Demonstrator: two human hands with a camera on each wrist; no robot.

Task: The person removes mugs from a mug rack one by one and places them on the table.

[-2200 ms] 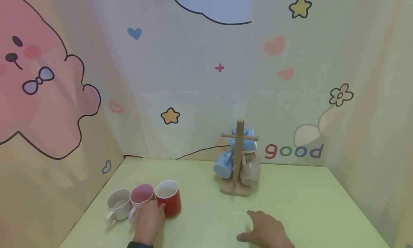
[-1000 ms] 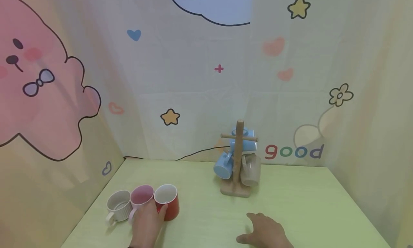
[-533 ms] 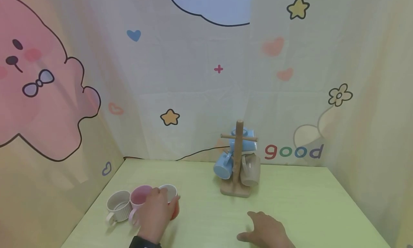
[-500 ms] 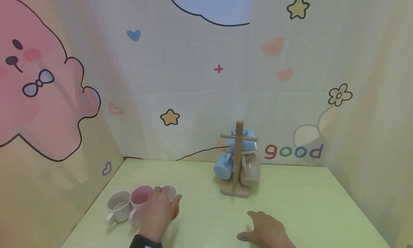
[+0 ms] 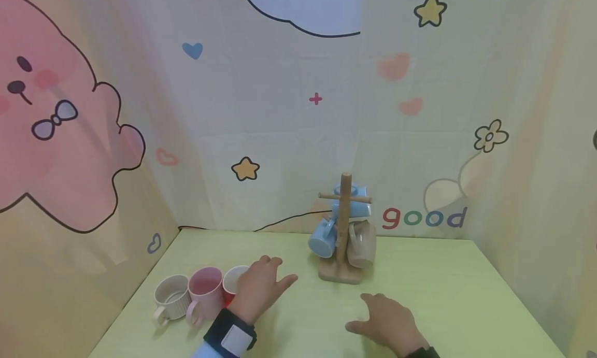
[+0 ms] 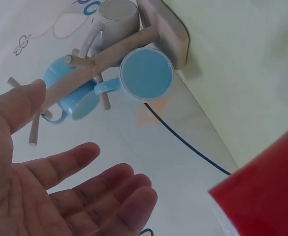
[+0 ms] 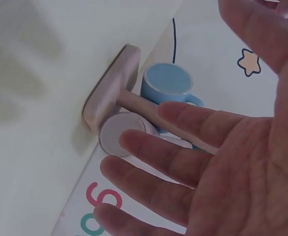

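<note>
My left hand (image 5: 261,290) hovers over the right side of the red mug (image 6: 267,187) with fingers spread, gripping nothing. That mug has a white inside and is partly hidden behind the hand in the head view. Beside it stand a pink mug (image 5: 213,300) and a white ribbed mug (image 5: 175,302). Over the front right of the table, my right hand (image 5: 389,321) is held with fingers extended and nothing in it. Beyond both hands a wooden mug tree (image 5: 343,233) carries an upper blue mug (image 5: 359,209), a lower blue mug (image 5: 322,240) and a grey mug (image 5: 366,249).
The pale green table (image 5: 434,290) reaches back to a printed curtain (image 5: 280,114) with hearts, stars and the word "good". A further curtain stands along each side. The mug tree's base (image 5: 339,273) rests near the back of the table.
My left hand has let go of the red mug, lifted and moved right and forward with fingers spreading. Earlier, the red mug shifted slightly towards me. The right hand has risen slightly.
</note>
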